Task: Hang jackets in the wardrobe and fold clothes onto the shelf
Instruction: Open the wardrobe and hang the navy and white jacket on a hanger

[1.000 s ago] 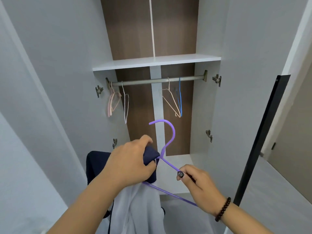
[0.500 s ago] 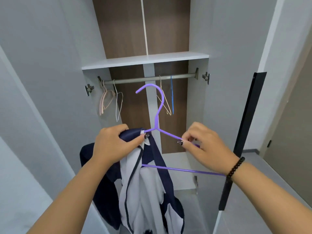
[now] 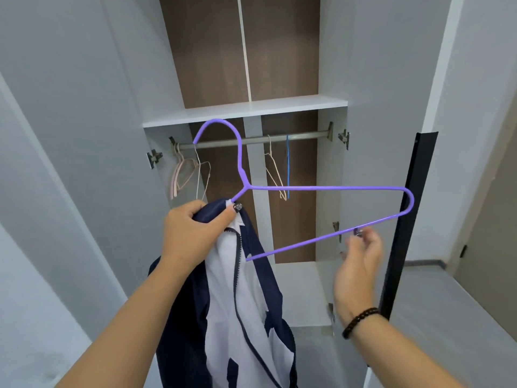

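A navy and white jacket (image 3: pixel 251 303) hangs down from my left hand (image 3: pixel 195 231), which grips its collar and shoulder together with the left arm of a purple wire hanger (image 3: pixel 321 187). The hanger is raised in front of the open wardrobe, and its hook reaches up level with the metal rod (image 3: pixel 302 137). Its right arm sticks out bare to the right. My right hand (image 3: pixel 361 253) is below that end with relaxed, blurred fingers, the fingertips touching the hanger's lower bar. A white shelf (image 3: pixel 251 110) lies just above the rod.
Several bare hangers hang on the rod: pink ones (image 3: pixel 181 175) at the left, a beige one (image 3: pixel 275 175) and a blue one (image 3: pixel 287 169) right of centre. Open white doors (image 3: pixel 84 135) flank the wardrobe. A black door edge (image 3: pixel 405 219) stands at the right.
Both hands have lifted the hanger and jacket towards the rod. My right hand has let go of the hanger's right arm and dropped to its lower bar. The jacket now hangs straighter.
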Motion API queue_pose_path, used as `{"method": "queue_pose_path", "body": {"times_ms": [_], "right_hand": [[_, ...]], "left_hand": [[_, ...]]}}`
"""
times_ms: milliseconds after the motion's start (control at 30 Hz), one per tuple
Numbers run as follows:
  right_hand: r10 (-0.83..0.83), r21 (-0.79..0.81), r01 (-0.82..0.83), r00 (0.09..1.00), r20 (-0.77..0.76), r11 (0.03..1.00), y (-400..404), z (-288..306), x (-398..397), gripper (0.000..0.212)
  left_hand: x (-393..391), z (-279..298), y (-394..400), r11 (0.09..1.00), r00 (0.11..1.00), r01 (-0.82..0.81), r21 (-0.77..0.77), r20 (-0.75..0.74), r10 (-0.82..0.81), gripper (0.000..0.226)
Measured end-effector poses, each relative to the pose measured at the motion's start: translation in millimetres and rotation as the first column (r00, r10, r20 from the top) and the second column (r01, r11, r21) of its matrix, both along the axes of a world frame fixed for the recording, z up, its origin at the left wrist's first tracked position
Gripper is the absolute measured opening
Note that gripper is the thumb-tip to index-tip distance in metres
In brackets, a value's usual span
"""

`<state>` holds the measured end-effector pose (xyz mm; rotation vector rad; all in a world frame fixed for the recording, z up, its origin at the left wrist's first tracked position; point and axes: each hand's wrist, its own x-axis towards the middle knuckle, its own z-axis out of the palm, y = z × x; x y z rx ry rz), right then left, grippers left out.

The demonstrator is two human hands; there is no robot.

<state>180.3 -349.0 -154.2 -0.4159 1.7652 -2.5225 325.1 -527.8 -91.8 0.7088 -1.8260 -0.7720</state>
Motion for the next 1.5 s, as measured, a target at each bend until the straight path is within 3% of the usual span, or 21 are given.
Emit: {"method": "queue_pose_path", "body": {"times_ms": [100,233,300,433,600,733,833,1000,1167,1367,1500], "right_hand": [[0.335,0.157,-0.332,0.942,0.013,0.93,-21,-13,22,0.025],[0.761,0.457,-0.669,0.648,-0.026,0.586,-42,-28,42,0.024],[0.804,0.557,-0.658,0.595,-0.029,0.507,-49,-42,48,0.019],[0.79,0.61,-0.647,0.61,0.056,0.457,-61,-69,39,0.024],[0.663,0.788,-0.34,0.74,-0.113,0.514,-62,-81,-9,0.032],[0.614,0.812,-0.295,0.783,-0.096,0.503,-56,-89,-41,0.019],[0.564,0.823,-0.231,0.816,-0.126,0.519,-50,-87,-55,0.028],[0.436,0.756,-0.147,0.878,-0.197,0.638,-49,-58,-61,0.035],[0.465,0.761,-0.13,0.851,-0.242,0.635,-54,-24,-58,0.035],[0.36,0.635,-0.169,0.915,-0.184,0.754,-60,0,-47,0.034],[0.348,0.62,-0.167,0.92,-0.182,0.767,-65,15,-39,0.035]], "left_hand": [[1,3,8,1.0,0.999,-0.004,0.028,-0.035,0.005,0.068],[13,12,17,0.998,0.996,0.01,0.067,-0.092,-0.004,0.069],[21,15,18,0.996,0.994,0.012,0.093,-0.107,-0.002,0.066],[50,16,7,0.994,0.992,-0.089,0.065,-0.086,0.094,0.06],[90,-11,-14,0.972,0.968,-0.23,-0.05,0.09,0.233,0.061],[116,-32,-30,0.959,0.958,-0.283,-0.026,0.039,0.284,0.057],[136,-38,-45,0.945,0.945,-0.326,0.003,-0.009,0.326,0.057],[151,-52,-60,0.931,0.914,-0.362,-0.049,0.177,0.365,0.056],[134,-66,-55,0.956,0.903,-0.277,-0.096,0.315,0.293,0.051],[118,-74,-51,0.898,0.824,-0.134,-0.419,0.456,0.336,0.054],[109,-82,-56,0.86,0.792,-0.059,-0.506,0.501,0.349,0.055]]}}
